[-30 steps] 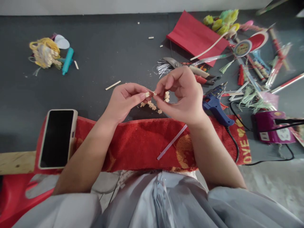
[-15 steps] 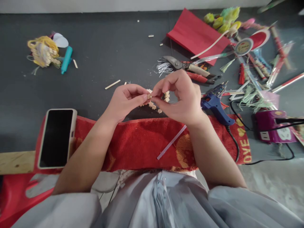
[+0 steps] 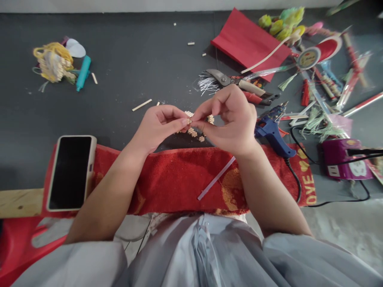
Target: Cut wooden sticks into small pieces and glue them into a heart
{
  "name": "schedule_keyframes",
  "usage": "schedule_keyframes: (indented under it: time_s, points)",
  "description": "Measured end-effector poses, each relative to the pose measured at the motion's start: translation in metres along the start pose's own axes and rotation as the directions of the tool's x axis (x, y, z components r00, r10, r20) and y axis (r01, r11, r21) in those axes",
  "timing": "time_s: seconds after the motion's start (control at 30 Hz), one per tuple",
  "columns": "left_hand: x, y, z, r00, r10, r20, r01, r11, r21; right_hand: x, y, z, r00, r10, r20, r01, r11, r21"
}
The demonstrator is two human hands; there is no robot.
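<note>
My left hand [image 3: 163,125] pinches a tiny pale piece [image 3: 189,120] between thumb and index finger. From the other side, my right hand [image 3: 229,121] meets it with thumb and index fingertips pressed together at the same small piece. Its exact shape is too small to tell. Behind and below the fingertips, small cream flower-like clusters [image 3: 201,138] lie on the dark table, partly hidden by the hands. A red towel [image 3: 173,175] lies under both forearms, with a translucent stick [image 3: 216,178] on it.
A phone [image 3: 72,173] lies at the left on the towel. Right of my hands are a blue glue gun [image 3: 273,135], pruning shears [image 3: 223,78], red paper [image 3: 249,44] and a purple box [image 3: 345,158]. Yellow yarn [image 3: 54,61] and a teal tube [image 3: 83,73] are at far left.
My right hand has shifted slightly, its raised fingers turning a little, while its fingertips stay at the small piece. My left hand looks nearly unchanged.
</note>
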State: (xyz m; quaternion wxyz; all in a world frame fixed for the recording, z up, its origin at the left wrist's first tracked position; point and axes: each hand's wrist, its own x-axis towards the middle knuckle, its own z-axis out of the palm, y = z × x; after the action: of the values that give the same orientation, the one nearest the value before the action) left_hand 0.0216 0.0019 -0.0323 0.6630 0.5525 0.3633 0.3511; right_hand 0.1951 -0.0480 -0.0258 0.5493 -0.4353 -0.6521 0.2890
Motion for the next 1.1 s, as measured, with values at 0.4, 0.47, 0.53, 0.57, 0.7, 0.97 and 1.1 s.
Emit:
schedule_keyframes:
  time_s: [0.4, 0.47, 0.53, 0.57, 0.7, 0.97, 1.1]
  points:
    - [-0.0016, -0.0006, -0.0017, 0.999, 0.019, 0.032, -0.017, 0.999, -0.05, 0.0005, 0.0012, -0.0004, 1.0, 0.027, 0.012, -0.028, 0.999, 0.037]
    - [-0.0018, -0.0005, -0.0017, 1.0, 0.018, 0.025, -0.017, 0.999, -0.046, 0.0002, 0.0014, -0.0006, 1.0, 0.011, 0.017, -0.012, 0.999, 0.049]
    - [-0.0016, -0.0015, -0.0019, 1.0, 0.018, 0.015, -0.018, 0.999, -0.042, 0.0002, 0.0019, -0.0007, 1.0, -0.017, 0.012, 0.016, 0.998, 0.056]
    - [-0.0015, -0.0022, -0.0021, 1.0, 0.017, 0.01, -0.017, 0.999, -0.04, 0.0003, 0.0021, -0.0007, 1.0, -0.019, 0.012, 0.018, 0.999, 0.048]
    - [-0.0002, -0.0051, -0.0029, 1.0, 0.026, 0.006, -0.026, 0.999, -0.027, 0.001, 0.003, -0.0007, 1.0, -0.027, 0.013, 0.027, 1.0, 0.013]
    - [0.0005, -0.0068, -0.0016, 0.999, 0.053, 0.003, -0.053, 0.998, -0.018, -0.0037, 0.0077, -0.0006, 0.991, 0.137, -0.011, -0.136, 0.99, 0.025]
    - [0.0001, -0.0085, -0.0016, 0.997, 0.077, -0.021, -0.077, 0.997, -0.011, -0.0052, 0.01, 0.0001, 0.99, 0.137, -0.017, -0.135, 0.988, 0.069]
